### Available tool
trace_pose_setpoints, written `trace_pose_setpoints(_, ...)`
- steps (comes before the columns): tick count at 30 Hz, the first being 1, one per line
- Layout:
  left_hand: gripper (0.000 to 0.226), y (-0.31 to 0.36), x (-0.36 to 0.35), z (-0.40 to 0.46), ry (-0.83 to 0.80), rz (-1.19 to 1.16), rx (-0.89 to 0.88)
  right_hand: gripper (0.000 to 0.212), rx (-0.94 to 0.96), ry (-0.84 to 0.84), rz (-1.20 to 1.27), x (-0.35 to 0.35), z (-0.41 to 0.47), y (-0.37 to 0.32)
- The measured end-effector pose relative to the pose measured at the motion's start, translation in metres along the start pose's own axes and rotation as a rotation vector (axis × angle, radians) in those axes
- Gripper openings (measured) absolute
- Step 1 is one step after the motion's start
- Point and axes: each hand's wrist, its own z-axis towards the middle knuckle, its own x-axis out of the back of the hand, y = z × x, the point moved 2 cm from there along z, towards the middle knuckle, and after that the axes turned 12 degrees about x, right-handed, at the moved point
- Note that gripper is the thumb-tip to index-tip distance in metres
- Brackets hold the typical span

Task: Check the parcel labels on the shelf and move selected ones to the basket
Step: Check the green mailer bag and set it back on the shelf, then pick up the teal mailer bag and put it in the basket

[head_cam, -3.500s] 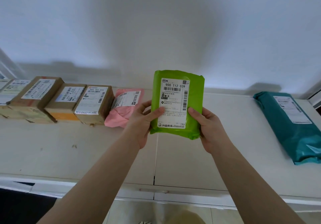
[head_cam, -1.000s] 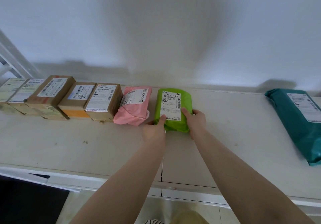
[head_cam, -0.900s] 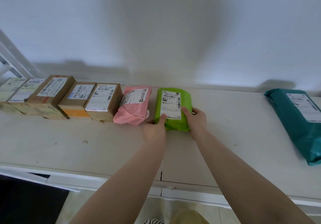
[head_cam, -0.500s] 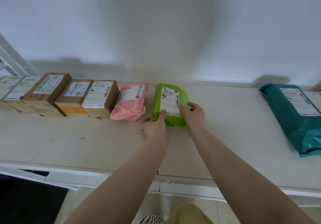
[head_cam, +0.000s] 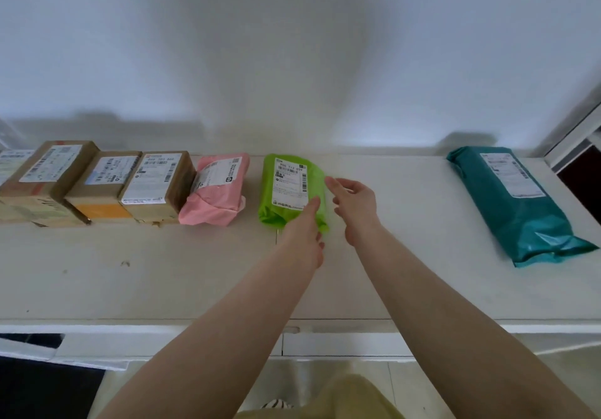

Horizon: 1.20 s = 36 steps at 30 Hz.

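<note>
A green parcel (head_cam: 286, 187) with a white label lies on the white shelf (head_cam: 406, 256), right of a pink parcel (head_cam: 216, 194). My left hand (head_cam: 304, 236) hovers over the green parcel's near right corner, one straight finger touching the label's lower edge. Just right of the parcel, my right hand (head_cam: 354, 205) is lifted off it, its fingers spread and relaxed, holding nothing. No basket is in view.
Several brown cardboard boxes (head_cam: 156, 184) with labels line the shelf at the left, next to the pink parcel. A long teal parcel (head_cam: 517, 204) lies at the far right. A white wall stands behind the shelf. The floor shows below the front edge.
The green parcel was held up, then set down beside the pink one. Since half a second ago both hands have let go of it and the right hand has drawn away to the right.
</note>
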Motion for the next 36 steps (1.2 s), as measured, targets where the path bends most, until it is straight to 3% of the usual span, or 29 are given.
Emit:
trace_pose_setpoints(3, 0.053, 0.002, -0.018, -0.011, -0.069, 0.046, -0.023, 0.028, -0.009, 0.000, 0.073, 0.020, -0.004, -0.017)
trace_pose_setpoints(7, 0.061, -0.009, -0.044, -0.018, -0.137, 0.114, -0.043, 0.029, 0.019, 0.021, 0.093, 0.064, -0.001, -0.036)
trace_pose_setpoints(18, 0.070, -0.114, -0.190, -0.027, -0.216, 0.249, -0.012, 0.031, 0.060, 0.204, 0.003, 0.259, 0.059, -0.055)
trace_pose_setpoints(23, 0.068, -0.155, -0.247, -0.027, -0.194, 0.345, -0.002, 0.051, 0.056, 0.330, -0.156, 0.330, 0.093, -0.040)
trace_pose_setpoints(27, 0.035, -0.166, -0.271, -0.020, -0.167, 0.356, -0.012, 0.061, 0.040, 0.379, -0.484, 0.368, 0.111, -0.026)
trace_pose_setpoints(31, 0.035, -0.167, -0.288, -0.016, -0.149, 0.357, -0.038, 0.076, -0.045, 0.321, -0.500, 0.388, 0.124, -0.009)
trace_pose_setpoints(36, 0.058, -0.163, -0.306, -0.005, -0.144, 0.328, -0.039, 0.093, -0.103, 0.226, -0.453, 0.392, 0.135, 0.012)
